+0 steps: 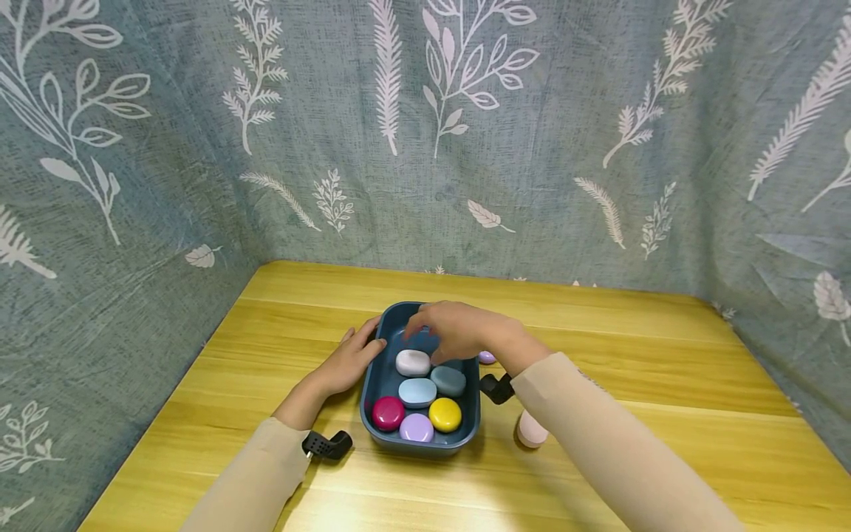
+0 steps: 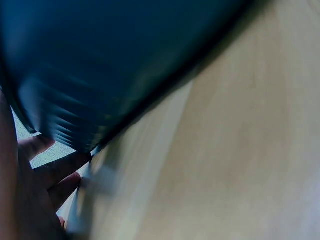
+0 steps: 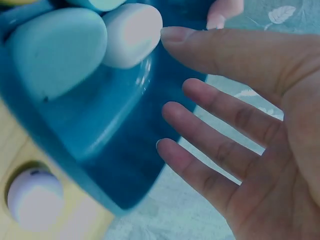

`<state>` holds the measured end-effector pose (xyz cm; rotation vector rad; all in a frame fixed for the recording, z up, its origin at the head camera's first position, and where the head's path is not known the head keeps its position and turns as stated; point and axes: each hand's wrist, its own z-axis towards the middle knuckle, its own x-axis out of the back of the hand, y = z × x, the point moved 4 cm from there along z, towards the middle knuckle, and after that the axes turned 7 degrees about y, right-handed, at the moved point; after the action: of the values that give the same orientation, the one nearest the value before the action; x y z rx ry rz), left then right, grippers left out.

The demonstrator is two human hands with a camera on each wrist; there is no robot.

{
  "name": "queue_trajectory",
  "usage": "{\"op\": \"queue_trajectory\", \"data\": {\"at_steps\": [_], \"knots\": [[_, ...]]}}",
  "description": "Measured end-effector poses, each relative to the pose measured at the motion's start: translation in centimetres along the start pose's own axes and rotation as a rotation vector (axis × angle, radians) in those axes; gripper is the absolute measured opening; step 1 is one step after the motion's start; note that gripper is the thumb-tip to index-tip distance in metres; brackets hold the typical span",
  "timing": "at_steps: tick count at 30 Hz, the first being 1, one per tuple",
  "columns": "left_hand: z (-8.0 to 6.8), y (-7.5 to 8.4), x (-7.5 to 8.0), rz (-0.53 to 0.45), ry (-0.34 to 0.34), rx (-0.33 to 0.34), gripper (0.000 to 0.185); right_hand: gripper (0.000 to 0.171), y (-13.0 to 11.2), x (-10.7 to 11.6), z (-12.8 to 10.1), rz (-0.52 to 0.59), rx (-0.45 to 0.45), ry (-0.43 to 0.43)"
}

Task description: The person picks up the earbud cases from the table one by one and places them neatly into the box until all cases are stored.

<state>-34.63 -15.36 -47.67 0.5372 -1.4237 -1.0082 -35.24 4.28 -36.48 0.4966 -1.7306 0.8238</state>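
Note:
A deep blue rectangular tub point(image 1: 367, 403) holds smooth rounded pieces: a white oval point(image 1: 413, 363), a light blue oval point(image 1: 417, 393), a grey-blue oval point(image 1: 448, 381), and crimson point(image 1: 388, 413), lilac point(image 1: 417, 428) and yellow point(image 1: 445, 415) round ones. Over the tub's far end hovers my right hand point(image 1: 452, 327), its fingers spread and nothing between them. In the right wrist view its thumb tip is beside the white oval point(image 3: 133, 35); whether they touch, I cannot tell. My left hand point(image 1: 346, 363) rests against the tub's left side, fairly straight fingers point(image 2: 62, 170) touching the outer wall.
Right of the tub, a pale pink round piece point(image 1: 532, 430) stands on the wooden table point(image 1: 665, 399). A purple piece point(image 1: 487, 357) shows partly behind my right wrist. Leaf-patterned grey-blue cloth point(image 1: 425, 192) hangs behind the table and at both sides.

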Motion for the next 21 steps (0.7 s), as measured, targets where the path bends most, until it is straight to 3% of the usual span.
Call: {"op": "queue_trajectory", "data": {"at_steps": [21], "knots": [[0.2,-0.3,0.0,-0.008,0.014,0.014,0.057,0.053,3.6,3.3,-4.2,0.036,-0.068,0.131]]}}
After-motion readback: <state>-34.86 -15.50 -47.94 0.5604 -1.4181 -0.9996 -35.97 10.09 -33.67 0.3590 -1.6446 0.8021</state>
